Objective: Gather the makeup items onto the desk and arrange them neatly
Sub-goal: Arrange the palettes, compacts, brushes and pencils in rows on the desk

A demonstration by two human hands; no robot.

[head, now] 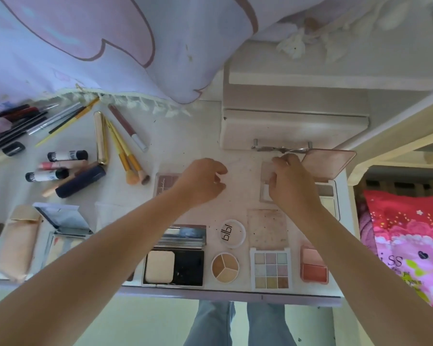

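Near the desk's [235, 156] back edge my right hand [291, 183] pinches a small clear palette [266, 179] to square it with the rows, while my left hand [201, 182] hovers beside it, loosely curled and empty.

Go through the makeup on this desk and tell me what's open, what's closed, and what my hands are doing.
Powder compact: open.
Three-shade round pot: lid off.
Round lid: lying beside the pot.
Nine-pan palette: open.
Pink-lidded palette: open.
Left hand: holds nothing.
Right hand: on a small clear case.

Pale green floor [145, 320], white desk [200, 136], lilac curtain [60, 46] behind.
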